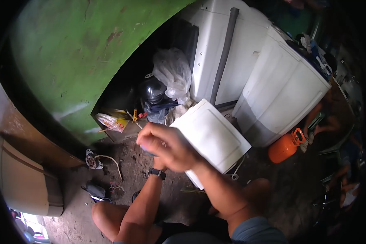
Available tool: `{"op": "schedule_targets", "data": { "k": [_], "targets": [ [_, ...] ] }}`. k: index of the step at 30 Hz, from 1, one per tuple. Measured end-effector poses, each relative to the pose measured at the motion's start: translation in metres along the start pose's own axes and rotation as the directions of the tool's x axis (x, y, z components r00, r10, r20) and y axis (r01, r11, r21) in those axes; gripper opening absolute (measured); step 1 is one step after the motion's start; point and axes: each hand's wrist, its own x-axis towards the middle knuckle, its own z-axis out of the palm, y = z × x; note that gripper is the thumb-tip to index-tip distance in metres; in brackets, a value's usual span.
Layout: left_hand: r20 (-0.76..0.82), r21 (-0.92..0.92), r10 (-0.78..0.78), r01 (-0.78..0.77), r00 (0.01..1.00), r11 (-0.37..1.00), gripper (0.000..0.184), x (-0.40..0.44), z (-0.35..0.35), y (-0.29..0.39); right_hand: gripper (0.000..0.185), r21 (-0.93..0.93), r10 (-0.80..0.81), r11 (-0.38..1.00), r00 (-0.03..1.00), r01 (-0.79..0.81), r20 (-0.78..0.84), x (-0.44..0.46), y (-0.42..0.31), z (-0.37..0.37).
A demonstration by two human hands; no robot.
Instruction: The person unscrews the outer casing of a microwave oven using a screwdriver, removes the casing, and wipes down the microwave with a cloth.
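Observation:
My right hand (168,147) is raised in front of me with its fingers curled closed. A thin shaft (139,125) shows just beyond its fingers; whether the hand holds it I cannot make out. Behind and below it is my left hand (159,163), mostly hidden, so its fingers do not show. A dark watch (156,174) is on the left wrist. Close by on the right, a white box-shaped appliance panel or casing (213,136) lies tilted on the floor, partly covered by my right hand and forearm.
A small motor-like part (92,159) with a pale cord (117,164) lies on the dirty floor (128,162). An orange gas cylinder (284,147) stands right, beside large white appliance bodies (278,81). Plastic bags (173,75) fill a nook by the green wall (77,53). People sit far right.

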Motion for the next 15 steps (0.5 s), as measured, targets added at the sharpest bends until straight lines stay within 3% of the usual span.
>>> {"op": "schedule_targets", "data": {
  "k": [1, 2, 4, 6, 7, 8, 10, 11, 12, 14, 15],
  "targets": [
    [0.001, 0.006, 0.004, -0.004, 1.0, 1.0, 0.033, 0.001, 0.001, -0.001, 0.043, 0.401, 0.159, 0.883, 0.959, -0.245, 0.236, 0.001, -0.003, -0.011],
    [0.002, 0.012, 0.011, -0.011, 1.0, 1.0, 0.033, 0.003, 0.002, -0.002, 0.049, 0.434, 0.184, 0.839, 0.922, -0.327, 0.34, 0.0, 0.0, -0.02],
    [-0.005, 0.026, 0.018, -0.018, 1.0, 0.999, 0.033, 0.006, 0.004, -0.003, 0.044, 0.557, 0.158, 0.761, 0.927, -0.334, 0.339, -0.001, 0.0, -0.022],
    [-0.003, 0.037, 0.023, -0.022, 1.0, 0.999, 0.034, 0.006, 0.005, -0.004, 0.032, 0.416, 0.063, 0.901, 0.985, -0.125, 0.158, -0.005, 0.007, -0.01],
    [-0.002, 0.038, 0.022, -0.022, 1.0, 0.999, 0.034, 0.005, 0.005, -0.005, 0.03, 0.145, -0.038, 0.989, 0.999, 0.037, 0.0, -0.005, 0.014, -0.003],
    [0.0, 0.036, 0.025, -0.025, 1.0, 0.999, 0.034, 0.005, 0.006, -0.005, 0.03, 0.148, -0.035, 0.988, 0.999, 0.035, 0.001, -0.006, 0.015, -0.002],
    [0.001, 0.043, 0.033, -0.033, 0.999, 0.999, 0.034, 0.004, 0.008, -0.006, 0.03, -0.053, -0.162, 0.985, 0.987, 0.162, 0.008, -0.004, 0.01, -0.004],
    [0.002, 0.044, 0.036, -0.036, 0.999, 0.998, 0.034, 0.004, 0.011, -0.005, 0.039, 0.006, 0.001, 1.0, 0.987, -0.002, 0.162, -0.006, -0.001, -0.015],
    [0.004, 0.049, 0.04, -0.04, 0.999, 0.998, 0.035, 0.004, 0.012, -0.006, 0.04, 0.218, 0.19, 0.943, 0.945, -0.251, 0.265, -0.008, -0.004, -0.019],
    [0.006, 0.052, 0.046, -0.047, 0.999, 0.998, 0.035, 0.006, 0.015, -0.006, 0.044, 0.449, 0.188, 0.82, 0.907, -0.356, 0.376, -0.005, 0.01, -0.028],
    [0.006, 0.054, 0.049, -0.05, 0.999, 0.997, 0.035, 0.005, 0.017, -0.005, 0.044, 0.445, 0.189, 0.822, 0.908, -0.355, 0.374, -0.006, 0.012, -0.025]
  ]
}}
